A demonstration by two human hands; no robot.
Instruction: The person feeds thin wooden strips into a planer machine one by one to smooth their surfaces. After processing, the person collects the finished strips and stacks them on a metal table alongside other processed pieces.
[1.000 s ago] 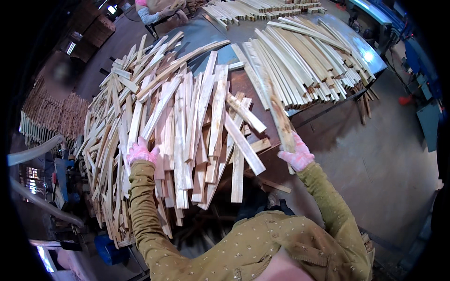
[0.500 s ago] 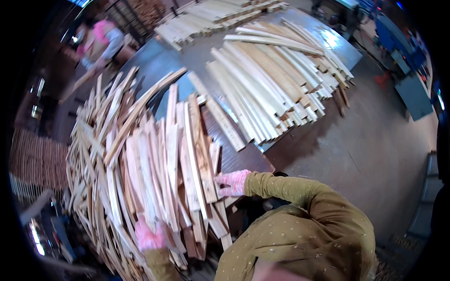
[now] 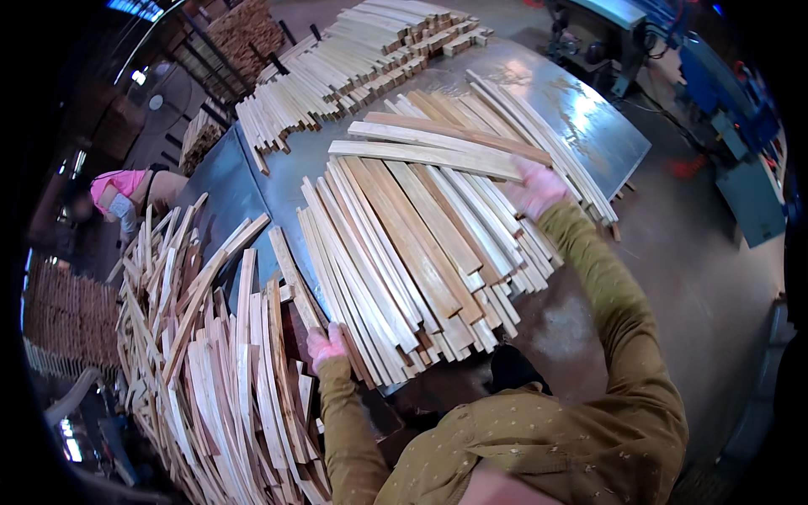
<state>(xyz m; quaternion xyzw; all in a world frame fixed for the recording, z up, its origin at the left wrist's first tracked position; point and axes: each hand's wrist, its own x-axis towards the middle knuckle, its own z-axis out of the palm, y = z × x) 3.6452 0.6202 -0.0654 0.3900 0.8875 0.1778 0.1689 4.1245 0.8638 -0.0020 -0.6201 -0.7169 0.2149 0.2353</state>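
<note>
Both my hands wear pink gloves. My left hand [image 3: 326, 347] closes at the near end of a lone wooden strip [image 3: 293, 273], which lies between two piles. To its right is a broad layer of pale and brown wooden strips [image 3: 412, 252] on the metal table. My right hand [image 3: 539, 188] reaches over that layer, its fingers closed round the right end of a pale wooden strip [image 3: 421, 155] lying crosswise on top. Another pale strip and a brown strip lie crosswise just beyond it. The glove hides the held end.
A tangled heap of wooden strips [image 3: 244, 396] spreads at the left. Stacked cut strips [image 3: 337, 76] line the far side of the metal table [image 3: 581, 109]. A person in pink [image 3: 122, 189] bends at far left. A blue machine [image 3: 732, 101] stands at the right.
My hands have left the left-hand heap. The right has moved far up and right onto the crosswise strips; the left has moved up and right to the lone strip. My view has turned too.
</note>
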